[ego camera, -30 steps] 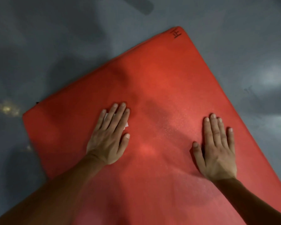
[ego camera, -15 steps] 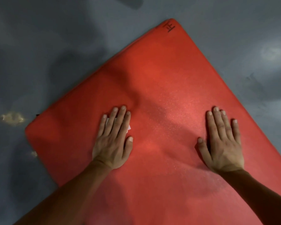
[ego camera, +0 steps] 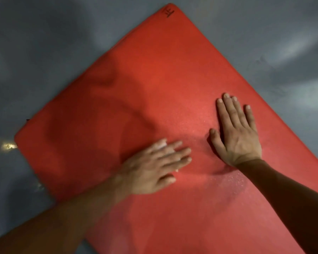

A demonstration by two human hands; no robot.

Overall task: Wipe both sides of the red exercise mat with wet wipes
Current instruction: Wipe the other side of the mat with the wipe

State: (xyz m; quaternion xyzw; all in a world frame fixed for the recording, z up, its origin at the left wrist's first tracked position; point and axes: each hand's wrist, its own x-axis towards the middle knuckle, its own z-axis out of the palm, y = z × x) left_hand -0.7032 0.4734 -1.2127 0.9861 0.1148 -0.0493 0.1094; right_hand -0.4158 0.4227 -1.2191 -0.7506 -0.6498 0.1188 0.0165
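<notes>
The left hand (ego camera: 151,169) was smeared by motion blur, so the outlines of its fingers (ego camera: 180,153) could not be made out sharply. Most of the wet wipe (ego camera: 161,144) was hidden beneath that hand; only a pale patch was seen between the knuckles and a small white sliver at the near edge of the hand, and its shape and folding could not be told. The red exercise mat (ego camera: 154,79) was cut off by the bottom and right edges of the picture. The black mark (ego camera: 169,12) at its far corner was too blurred to be read. Both forearms were cropped by the frame.
</notes>
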